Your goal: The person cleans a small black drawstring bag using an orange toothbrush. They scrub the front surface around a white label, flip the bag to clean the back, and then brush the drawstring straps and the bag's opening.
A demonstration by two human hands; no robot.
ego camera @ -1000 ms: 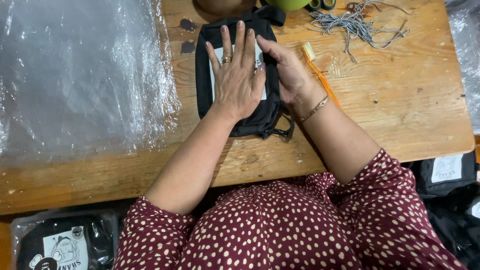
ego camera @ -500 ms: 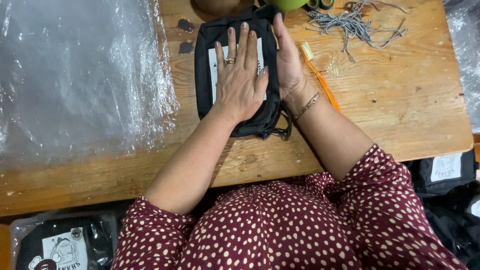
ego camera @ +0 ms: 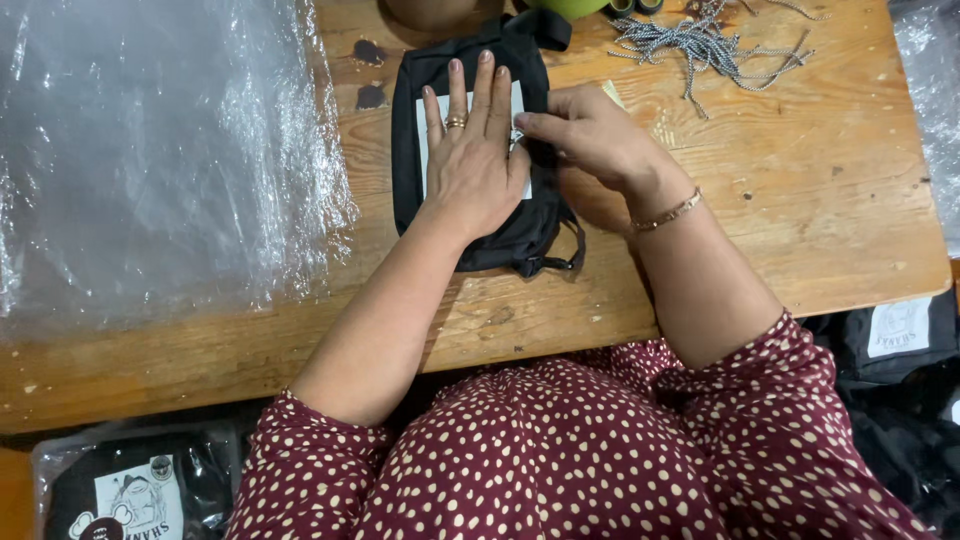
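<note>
Wooden table (ego camera: 780, 230), seen from above, with the person seated at its near edge in a dark red, white-dotted garment (ego camera: 560, 450). A large sheet of clear plastic film (ego camera: 150, 150) covers the table's left part, crumpled and lying well apart from both hands. At the middle of the far side lies a black fabric pouch (ego camera: 530, 235), flat on the wood, its white label (ego camera: 425, 150) facing up and its strap (ego camera: 560, 262) curling out at the near right corner. The left hand (ego camera: 478, 165) rests palm down on the pouch, fingers spread and extended, a ring on one finger, pressing the fabric flat without gripping it. The right hand (ego camera: 590, 135), a thin bracelet (ego camera: 668, 212) at the wrist, meets the pouch's right edge just beside the left hand; its fingertips are drawn together in a pinch at that edge, though what they pinch is too small to tell. A bundle of black-and-white cords (ego camera: 700, 45) lies at the far right. Packaged black items (ego camera: 120, 490) show below the table's near edge, at lower left.
</note>
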